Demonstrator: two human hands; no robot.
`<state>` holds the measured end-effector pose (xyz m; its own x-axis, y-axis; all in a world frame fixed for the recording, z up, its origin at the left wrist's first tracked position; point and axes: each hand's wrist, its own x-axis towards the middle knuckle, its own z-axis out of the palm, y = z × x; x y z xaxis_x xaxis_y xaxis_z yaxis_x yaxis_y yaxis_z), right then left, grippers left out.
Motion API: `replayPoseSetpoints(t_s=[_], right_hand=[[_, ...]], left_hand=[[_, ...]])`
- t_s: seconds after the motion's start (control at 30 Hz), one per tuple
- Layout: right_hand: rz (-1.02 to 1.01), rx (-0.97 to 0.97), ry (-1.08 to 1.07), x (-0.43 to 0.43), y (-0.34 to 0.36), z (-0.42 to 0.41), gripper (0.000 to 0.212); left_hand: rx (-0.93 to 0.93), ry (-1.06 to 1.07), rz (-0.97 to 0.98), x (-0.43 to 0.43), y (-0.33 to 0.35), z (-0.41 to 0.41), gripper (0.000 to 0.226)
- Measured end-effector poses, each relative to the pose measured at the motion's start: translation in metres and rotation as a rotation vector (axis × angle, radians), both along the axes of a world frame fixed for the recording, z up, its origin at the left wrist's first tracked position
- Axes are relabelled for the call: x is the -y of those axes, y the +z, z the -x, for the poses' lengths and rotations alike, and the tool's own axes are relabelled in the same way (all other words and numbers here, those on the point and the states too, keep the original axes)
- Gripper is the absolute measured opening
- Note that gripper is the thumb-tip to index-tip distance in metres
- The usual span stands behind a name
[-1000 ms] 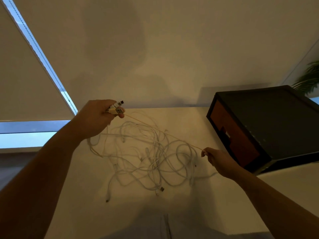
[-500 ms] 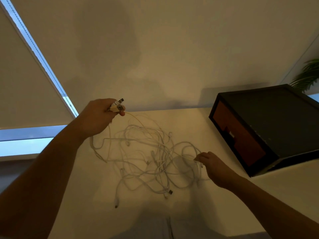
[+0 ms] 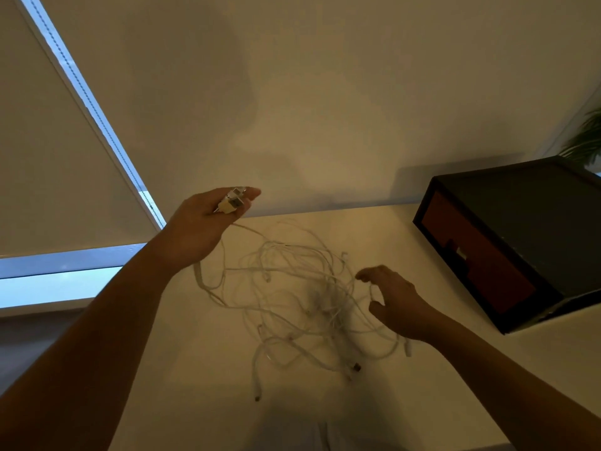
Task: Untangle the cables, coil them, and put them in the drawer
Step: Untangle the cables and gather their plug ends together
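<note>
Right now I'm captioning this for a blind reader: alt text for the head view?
A left hand holds plug ends above a tangle of white cables on a table; the right hand hovers open over it. A dark drawer unit stands nearby, shut.

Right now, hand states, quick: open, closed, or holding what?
Left hand: holding the cable plugs, raised.
Right hand: open, fingers spread over the tangled cables, gripping nothing.
</note>
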<state>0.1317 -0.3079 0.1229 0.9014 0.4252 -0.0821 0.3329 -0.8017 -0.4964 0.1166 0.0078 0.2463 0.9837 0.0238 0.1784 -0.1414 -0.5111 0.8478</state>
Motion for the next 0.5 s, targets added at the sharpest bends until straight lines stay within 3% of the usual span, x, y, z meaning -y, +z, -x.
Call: replayPoseSetpoints(t_s=[0.13,0.2,0.4,0.5], right_hand=[[-0.335,0.223,0.102,-0.061,0.025,0.001,0.043],[-0.415,0.249,0.190,-0.099,0.044,0.009,0.044],[-0.368,0.073,0.386,-0.190,0.060,0.027,0.066],[-0.246,0.012,0.426,-0.213,0.048,0.024,0.031]], left_hand=[[-0.009,0.030,0.141,-0.007,0.007,0.005,0.021],[-0.049,0.075,0.262,-0.010,0.010,0.007,0.033],[-0.061,-0.001,0.601,-0.009,0.018,0.024,0.049],[-0.037,-0.032,0.657,-0.017,0.025,0.033,0.048]])
